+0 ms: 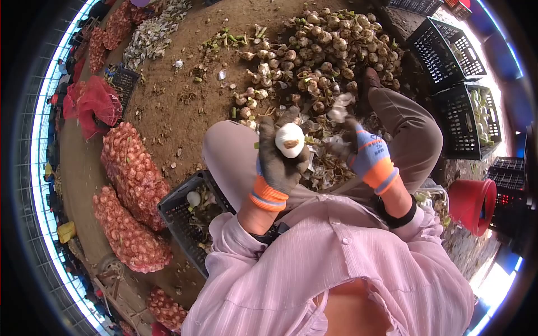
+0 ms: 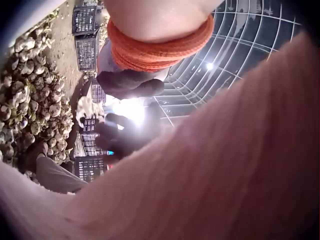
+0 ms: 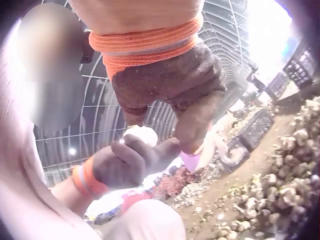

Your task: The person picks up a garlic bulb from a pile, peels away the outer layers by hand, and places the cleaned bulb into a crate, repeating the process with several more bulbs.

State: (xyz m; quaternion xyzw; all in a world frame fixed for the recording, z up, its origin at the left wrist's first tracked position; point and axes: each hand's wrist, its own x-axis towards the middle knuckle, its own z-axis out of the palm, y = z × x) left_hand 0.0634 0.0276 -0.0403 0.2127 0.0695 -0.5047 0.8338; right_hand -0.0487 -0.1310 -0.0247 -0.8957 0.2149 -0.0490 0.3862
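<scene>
In the head view my gloved left hand (image 1: 280, 159) grips a white garlic bulb (image 1: 290, 140), its brown root end facing up. The right hand (image 1: 367, 148), gloved in blue with a dark palm, is blurred beside it. Just past its fingertips a pale piece of garlic skin (image 1: 341, 106) shows as a smear. In the right wrist view the right thumb and fingers (image 3: 192, 127) stand apart, with the bulb (image 3: 142, 134) in the left hand visible beyond the gap. Sun glare hides part of the left wrist view, where the left glove (image 2: 130, 84) shows below its orange cuff.
Unpeeled garlic bulbs (image 1: 342, 45) are heaped ahead, with loose skins (image 1: 322, 168) between my legs. A black crate (image 1: 185, 213) stands at my left, near full net sacks (image 1: 131, 168). To the right are more crates (image 1: 468, 120) and a red bucket (image 1: 471, 207).
</scene>
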